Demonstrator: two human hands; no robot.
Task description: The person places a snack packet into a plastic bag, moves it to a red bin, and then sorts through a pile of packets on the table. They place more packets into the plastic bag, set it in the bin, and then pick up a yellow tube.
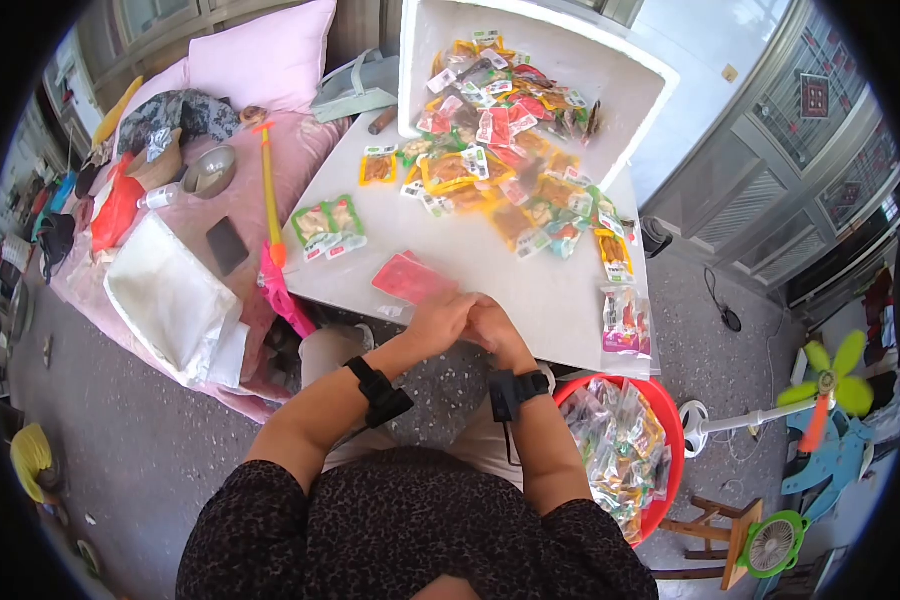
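At the near edge of the white table [320, 275], my left hand [442, 322] and my right hand [492, 325] meet, fingers curled in and overlapping. Whatever they hold is hidden between them; I cannot tell what it is. A flat red packet [408, 277] lies on the tabletop right by the fingers of my left hand. Farther left sit green-edged food packets [328, 226]. Beyond my hands, a loose heap of sealed snack packets [460, 170] spills out of a tipped white foam box [625, 95].
Purple-edged packets [625, 320] and a yellow packet [614, 255] lie along the table's right side. Below stands a red tub [675, 430] full of packets. On the left, a pink-covered couch [300, 150] carries a phone [227, 247] and a white bag [165, 290]. Fans stand at right.
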